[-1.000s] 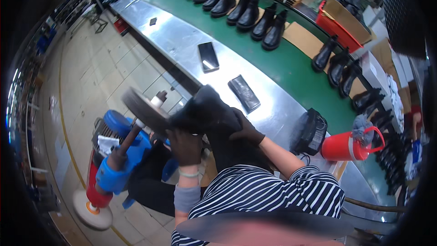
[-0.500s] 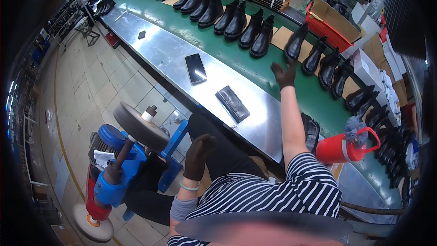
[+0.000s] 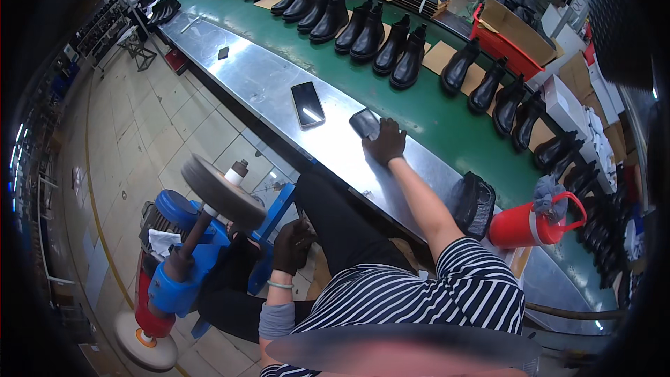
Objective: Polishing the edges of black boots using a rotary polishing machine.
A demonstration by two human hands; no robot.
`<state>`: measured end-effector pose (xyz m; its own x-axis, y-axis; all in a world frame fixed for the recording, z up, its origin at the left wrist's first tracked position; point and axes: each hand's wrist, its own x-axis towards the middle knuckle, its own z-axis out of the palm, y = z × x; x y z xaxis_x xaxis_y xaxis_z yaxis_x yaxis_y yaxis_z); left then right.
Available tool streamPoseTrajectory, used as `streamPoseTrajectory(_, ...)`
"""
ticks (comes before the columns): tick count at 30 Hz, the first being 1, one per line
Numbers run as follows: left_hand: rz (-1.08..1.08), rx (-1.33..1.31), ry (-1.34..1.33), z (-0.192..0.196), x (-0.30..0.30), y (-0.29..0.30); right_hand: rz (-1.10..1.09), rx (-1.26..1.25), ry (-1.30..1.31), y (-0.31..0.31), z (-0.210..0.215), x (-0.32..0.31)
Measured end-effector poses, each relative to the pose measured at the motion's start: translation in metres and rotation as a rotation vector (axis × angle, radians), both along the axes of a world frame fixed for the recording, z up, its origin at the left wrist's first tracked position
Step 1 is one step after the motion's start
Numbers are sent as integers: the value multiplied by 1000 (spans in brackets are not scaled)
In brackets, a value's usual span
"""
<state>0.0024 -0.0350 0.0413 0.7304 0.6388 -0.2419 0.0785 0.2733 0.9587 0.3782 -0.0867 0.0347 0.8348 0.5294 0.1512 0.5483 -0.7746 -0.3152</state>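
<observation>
On the metal strip of the bench, my right hand (image 3: 386, 142), in a brown glove, grips a flat black rectangular block (image 3: 363, 123). The glove hides the block's right part. My left hand (image 3: 293, 246), also gloved, hangs low beside my thigh near the grinding machine. Its fingers are loosely bent and somewhat apart, and nothing shows in them. Beyond the right hand, a black ankle boot (image 3: 458, 67) stands upright in a row with other black boots (image 3: 407, 63) on the green belt. A dark phone (image 3: 308, 105) lies left of the block.
A blue floor machine (image 3: 183, 276) with a brush wheel (image 3: 222, 193) stands at my left. A red flask (image 3: 527, 227) and a black mesh-like item (image 3: 474, 205) sit near my right elbow. Behind the boots is a red crate (image 3: 506, 52) with cardboard.
My right hand has left the boot, which now stands upright, and come back to grip the block. The block has shifted slightly away from me. My left hand has dropped lower.
</observation>
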Motion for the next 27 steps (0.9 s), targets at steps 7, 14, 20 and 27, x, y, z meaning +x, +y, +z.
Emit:
streamPoseTrajectory(7,-78,146,20,-43,-27,7,-171,189,399,18,27,76)
streamPoseTrajectory(14,-123,267,-2,-41,-29,9,78,925,653,35,7,-28)
streamPoseTrajectory(20,98,-64,-327,-37,-10,15,660,519,630,30,-44,-191)
streamPoseTrajectory(27,232,-45,-293,-61,-13,37,841,495,749,39,-69,-271)
